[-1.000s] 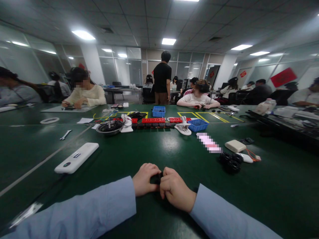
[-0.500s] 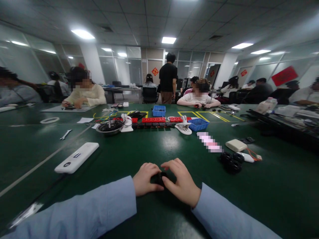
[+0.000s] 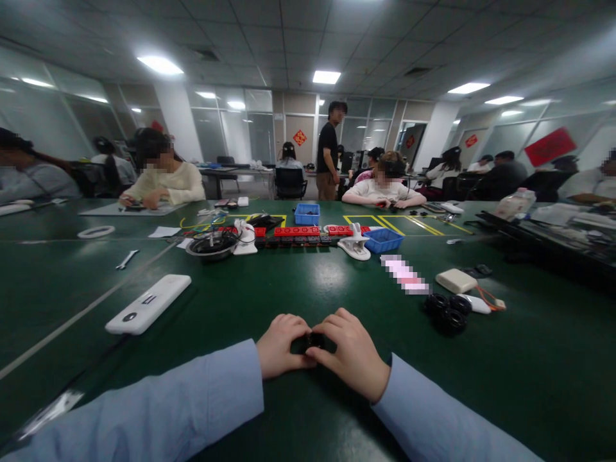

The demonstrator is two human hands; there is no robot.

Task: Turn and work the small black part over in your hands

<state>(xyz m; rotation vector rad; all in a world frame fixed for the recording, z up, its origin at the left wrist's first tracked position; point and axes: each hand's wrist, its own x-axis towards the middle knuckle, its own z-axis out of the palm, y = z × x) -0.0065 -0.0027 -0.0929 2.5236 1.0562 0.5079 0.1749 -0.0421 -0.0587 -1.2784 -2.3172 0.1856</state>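
Note:
A small black part (image 3: 314, 341) sits between my two hands, just above or on the green table (image 3: 231, 301); its exact kind is too dark and too covered to make out. My left hand (image 3: 283, 346) grips it from the left, thumb below and fingers curled over. From the other side my right hand (image 3: 353, 354) closes on it with thumb and index finger. Fingertips of both hands almost meet around the part. To the right lie several black rings (image 3: 448, 310), apart from my hands.
A white power strip (image 3: 149, 305) lies on the left, a wrench (image 3: 127, 259) beyond it. Ahead are a metal bowl (image 3: 212, 246), red blocks in a row (image 3: 297, 231), a white clip stand (image 3: 355, 244) and a blue bin (image 3: 384, 240). Co-workers sit across the table.
My right index finger has come down and closed onto the black part; it was lifted before. My left hand has stayed put. A standing person in the background has turned sideways.

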